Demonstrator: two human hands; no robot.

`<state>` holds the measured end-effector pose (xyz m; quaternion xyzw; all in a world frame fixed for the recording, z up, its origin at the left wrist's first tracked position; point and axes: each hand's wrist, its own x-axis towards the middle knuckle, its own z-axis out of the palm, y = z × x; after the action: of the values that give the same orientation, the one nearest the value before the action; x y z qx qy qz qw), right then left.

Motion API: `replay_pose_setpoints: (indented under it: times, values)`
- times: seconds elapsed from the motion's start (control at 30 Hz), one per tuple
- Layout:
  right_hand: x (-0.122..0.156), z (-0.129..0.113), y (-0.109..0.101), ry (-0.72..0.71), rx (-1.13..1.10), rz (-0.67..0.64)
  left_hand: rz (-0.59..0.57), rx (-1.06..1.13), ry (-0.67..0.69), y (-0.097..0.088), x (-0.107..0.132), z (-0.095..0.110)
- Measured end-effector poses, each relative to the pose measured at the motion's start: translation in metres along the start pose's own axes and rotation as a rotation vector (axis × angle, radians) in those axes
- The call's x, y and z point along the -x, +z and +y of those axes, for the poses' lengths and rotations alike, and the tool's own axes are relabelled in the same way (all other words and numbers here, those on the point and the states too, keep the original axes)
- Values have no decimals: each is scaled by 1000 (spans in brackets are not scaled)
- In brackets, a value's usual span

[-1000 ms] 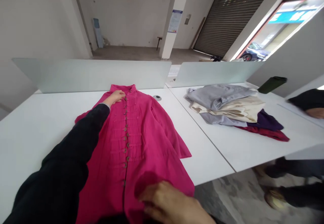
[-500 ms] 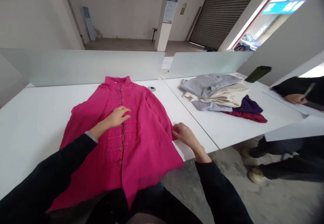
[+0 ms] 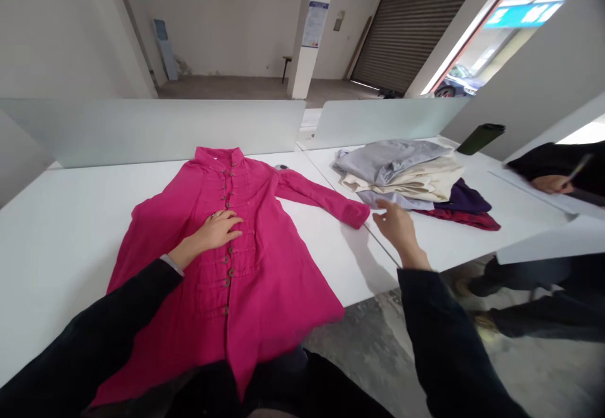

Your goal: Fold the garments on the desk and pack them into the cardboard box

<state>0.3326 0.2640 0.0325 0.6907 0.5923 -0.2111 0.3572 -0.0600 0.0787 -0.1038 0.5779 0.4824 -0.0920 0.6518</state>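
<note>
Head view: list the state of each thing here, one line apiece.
Magenta jacket, spread flat on the white table, buttoned, one sleeve stretched out sideways.
Left hand, open, resting flat on the jacket front.
Right hand, open, raised beside the clothes pile.
Clothes pile, stacked: grey on top, then cream, purple, red.
Roller shutter, down.

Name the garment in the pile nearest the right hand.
The lower pale grey garment, beneath the cream garment, right by the right hand; the upper grey garment, purple garment and red garment lie farther off.
</note>
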Motion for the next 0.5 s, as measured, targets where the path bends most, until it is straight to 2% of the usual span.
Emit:
replay_pose_setpoints:
  times: [0.03, 0.1, 0.13, 0.2, 0.23, 0.33, 0.4, 0.5]
  values:
    - [23, 0, 1, -38, -124, -71, 22, -10, 29, -8, -11, -3]
    - [77, 3, 3, -135, -403, -400, 82, -36, 79, -26, -39, -7]
    - [106, 7, 4, -163, -512, -520, 116, -47, 93, -35, -55, -8]
    - [158, 17, 11, -115, -627, -682, 170, -56, 94, -51, -92, -7]
    - [179, 21, 17, -47, -664, -722, 183, -55, 83, -57, -111, -6]
    - [219, 22, 44, 151, -821, -672, 190, -30, 36, -64, -165, 2]
    - [230, 12, 67, 211, -944, -680, 184, -13, 5, -61, -195, 9]
    - [235, -5, 90, 235, -1047, -774, 164, 14, -48, -51, -227, 16]
